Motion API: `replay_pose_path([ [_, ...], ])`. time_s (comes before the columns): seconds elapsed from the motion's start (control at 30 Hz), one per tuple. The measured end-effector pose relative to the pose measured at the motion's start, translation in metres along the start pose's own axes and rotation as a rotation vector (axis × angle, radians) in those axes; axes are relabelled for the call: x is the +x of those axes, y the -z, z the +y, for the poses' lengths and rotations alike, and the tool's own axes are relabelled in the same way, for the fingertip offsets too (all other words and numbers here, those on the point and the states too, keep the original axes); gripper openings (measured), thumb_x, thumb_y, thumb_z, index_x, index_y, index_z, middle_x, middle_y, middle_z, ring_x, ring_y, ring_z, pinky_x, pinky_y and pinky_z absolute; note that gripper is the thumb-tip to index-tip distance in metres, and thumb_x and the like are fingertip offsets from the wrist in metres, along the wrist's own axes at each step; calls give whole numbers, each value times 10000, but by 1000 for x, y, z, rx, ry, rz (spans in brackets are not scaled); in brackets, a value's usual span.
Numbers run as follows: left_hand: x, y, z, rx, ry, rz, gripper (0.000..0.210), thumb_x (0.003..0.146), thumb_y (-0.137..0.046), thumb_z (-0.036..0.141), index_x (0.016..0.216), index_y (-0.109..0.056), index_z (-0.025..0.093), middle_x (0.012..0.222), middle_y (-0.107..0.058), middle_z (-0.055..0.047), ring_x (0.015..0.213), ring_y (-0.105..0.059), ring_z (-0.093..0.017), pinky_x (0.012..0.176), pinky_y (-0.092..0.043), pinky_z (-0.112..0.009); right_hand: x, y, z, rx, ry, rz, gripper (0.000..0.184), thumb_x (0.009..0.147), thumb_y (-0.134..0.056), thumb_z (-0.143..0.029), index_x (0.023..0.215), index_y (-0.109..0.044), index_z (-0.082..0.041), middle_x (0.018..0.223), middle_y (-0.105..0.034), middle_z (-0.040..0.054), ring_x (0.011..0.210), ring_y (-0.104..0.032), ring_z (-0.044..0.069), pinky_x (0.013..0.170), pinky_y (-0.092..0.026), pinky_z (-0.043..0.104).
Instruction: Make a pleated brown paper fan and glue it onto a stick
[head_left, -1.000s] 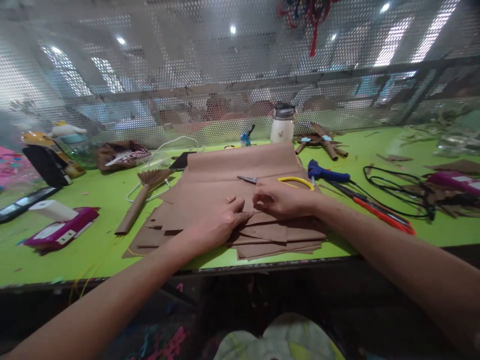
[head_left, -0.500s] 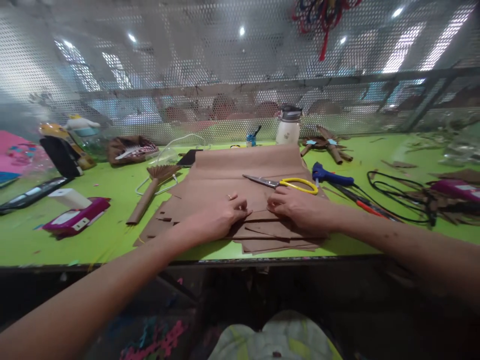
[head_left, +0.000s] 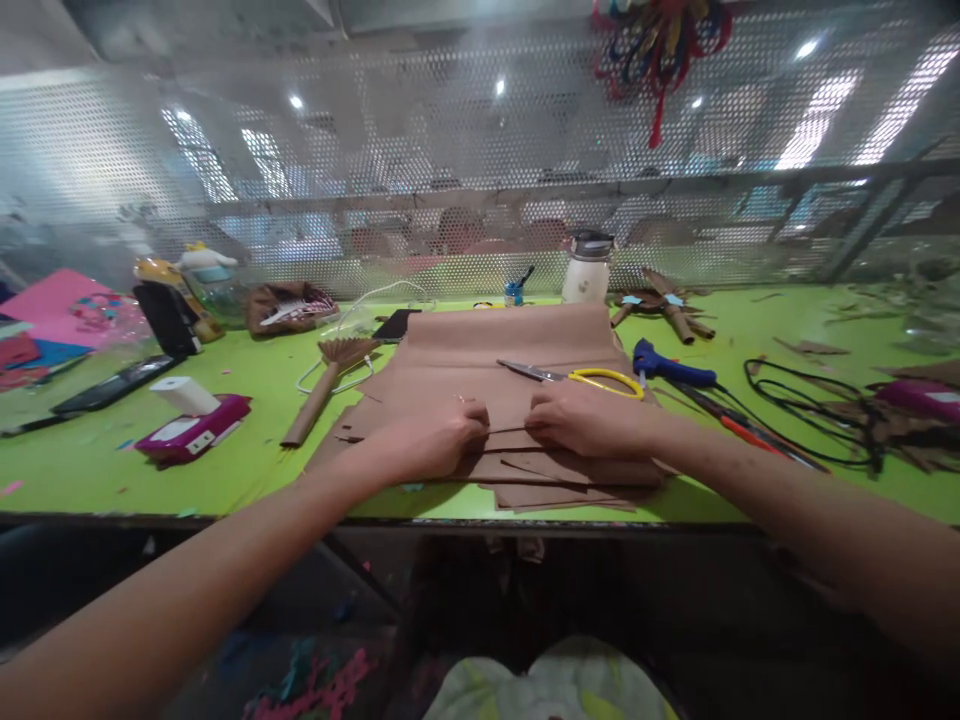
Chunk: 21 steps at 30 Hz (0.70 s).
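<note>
Stacked sheets of brown paper (head_left: 465, 350) lie in front of me, the far end of the top one curling up. My left hand (head_left: 442, 437) is closed at the near edge of the paper, its fingers curled inward. Facing it across a small gap, my right hand (head_left: 574, 420) is closed too, fingertips pinching the same edge. A thin fold or strip of paper runs between the two hands. Just beyond my right hand, scissors (head_left: 536, 371) with yellow handles rest on the paper, blades pointing left. My curled fingers hide what exactly they pinch.
A blue glue gun (head_left: 675, 367) and black cable (head_left: 795, 425) lie to the right. On the left are a pleated brown paper piece (head_left: 311, 400) and a purple power strip (head_left: 199, 428). A white bottle (head_left: 587, 270) stands behind, before a perforated metal screen (head_left: 450, 130).
My left fingers have curled in more tightly at the paper edge. My right hand stays at the same edge. The whole view has shifted slightly as my head moved.
</note>
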<state>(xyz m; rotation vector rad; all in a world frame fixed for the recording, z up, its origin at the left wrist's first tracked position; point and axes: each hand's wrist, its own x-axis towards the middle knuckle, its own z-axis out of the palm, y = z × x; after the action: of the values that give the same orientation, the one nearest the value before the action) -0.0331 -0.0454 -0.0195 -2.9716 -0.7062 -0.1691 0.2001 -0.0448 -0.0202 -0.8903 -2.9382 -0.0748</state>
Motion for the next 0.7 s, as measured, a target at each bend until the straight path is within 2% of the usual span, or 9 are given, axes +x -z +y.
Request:
replay_pose_path([
  [0.1,16,8,8,38,80,-74,210,776,-451,205,668,-619,138,675,-575,-72,603,-503,-137,583,-369,-250,11,-5,-3,-11,-48,-13,174,785,-481,-220,768,-633,-139,801,-604,85,706,-518,156,629,-333,256],
  [0.23,34,-3,9,3,173,-4,260,798,-408,233,740,-637,123,723,-595,-88,579,-490,-122,555,-341,-239,20,-13,1,15,-90,-7,177,768,-489,-191,820,-648,-132,828,-627,93,699,-531,148,627,-342,246],
  [0.37,40,-13,-2,-113,258,27,277,806,-410,266,739,-646,136,697,-600,-67,551,-463,-107,529,-307,-231,23,-11,13,182,-111,47,187,775,-493,-194,803,-671,-145,811,-644,76,685,-538,135,629,-363,237],
  [0.47,40,5,-10,-306,322,-17,285,811,-417,328,764,-632,148,653,-575,-21,543,-442,-97,502,-285,-214,20,-1,22,422,-112,113,201,795,-494,-245,825,-675,-161,775,-643,37,683,-536,124,621,-382,226],
  [0.6,41,46,-12,-541,206,-83,276,810,-431,338,699,-578,132,603,-506,15,556,-417,-79,537,-307,-196,8,17,25,828,-123,176,259,778,-540,-340,820,-669,-120,647,-590,14,612,-500,106,584,-386,228],
  [0.63,41,53,-12,-585,189,-59,284,819,-416,342,710,-573,132,593,-500,19,555,-413,-77,549,-314,-197,6,19,24,933,-127,180,275,764,-558,-357,819,-664,-110,634,-579,13,599,-492,103,578,-386,231],
  [0.7,44,60,-14,-629,164,-98,286,818,-419,354,729,-576,133,583,-495,23,549,-410,-74,552,-315,-197,3,19,24,1079,-144,168,290,741,-585,-375,814,-656,-103,618,-562,7,578,-477,96,572,-383,235],
])
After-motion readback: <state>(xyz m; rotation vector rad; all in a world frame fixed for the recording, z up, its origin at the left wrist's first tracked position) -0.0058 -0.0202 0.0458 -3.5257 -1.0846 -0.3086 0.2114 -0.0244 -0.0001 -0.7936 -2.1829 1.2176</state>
